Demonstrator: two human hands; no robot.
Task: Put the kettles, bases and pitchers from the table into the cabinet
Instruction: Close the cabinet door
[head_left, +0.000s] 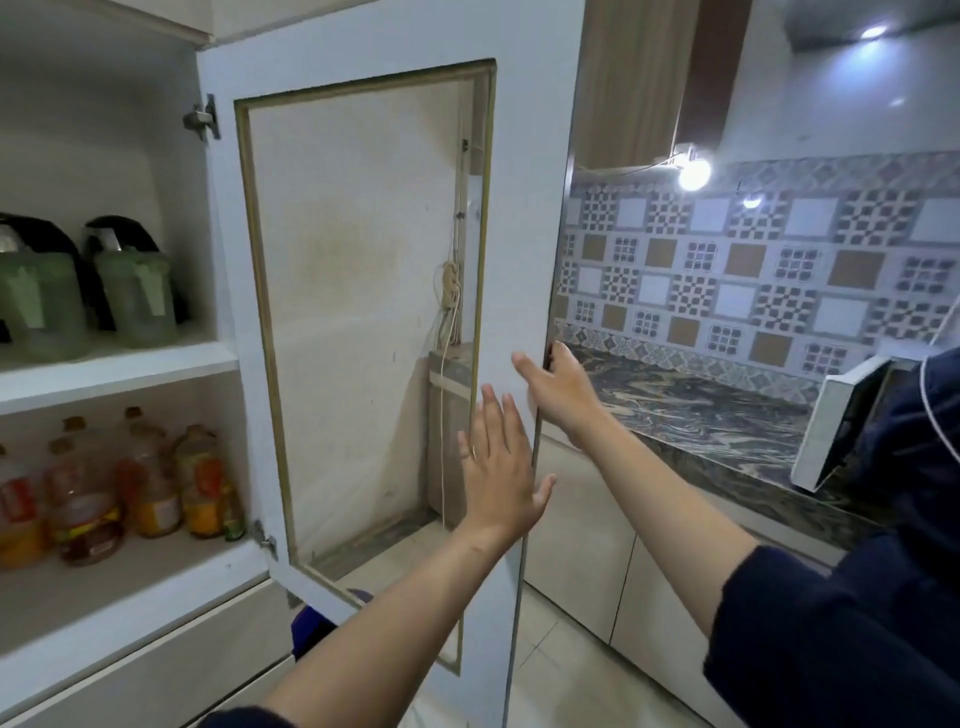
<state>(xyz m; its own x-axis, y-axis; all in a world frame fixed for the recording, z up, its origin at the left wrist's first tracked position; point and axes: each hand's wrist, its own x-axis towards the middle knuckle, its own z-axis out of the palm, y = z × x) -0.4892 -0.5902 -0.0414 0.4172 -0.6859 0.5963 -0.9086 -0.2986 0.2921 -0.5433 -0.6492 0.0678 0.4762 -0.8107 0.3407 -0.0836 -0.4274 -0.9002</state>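
The white cabinet (119, 364) stands open at the left. On its upper shelf sit two green-bodied kettles with black handles, one (36, 296) at the far left and the other (132, 283) beside it. The glass-panelled cabinet door (524, 156) is swung out in the middle of the view. My left hand (501, 467) is flat against the door's inner frame, fingers spread, holding nothing. My right hand (558, 387) curls around the door's outer edge, fingers hidden behind it.
Several oil bottles (104, 488) fill the lower shelf. A dark marble counter (701, 410) runs along the right under a patterned tile wall. A white box-like object (841, 421) leans on the counter at the far right. Pale floor tiles lie below.
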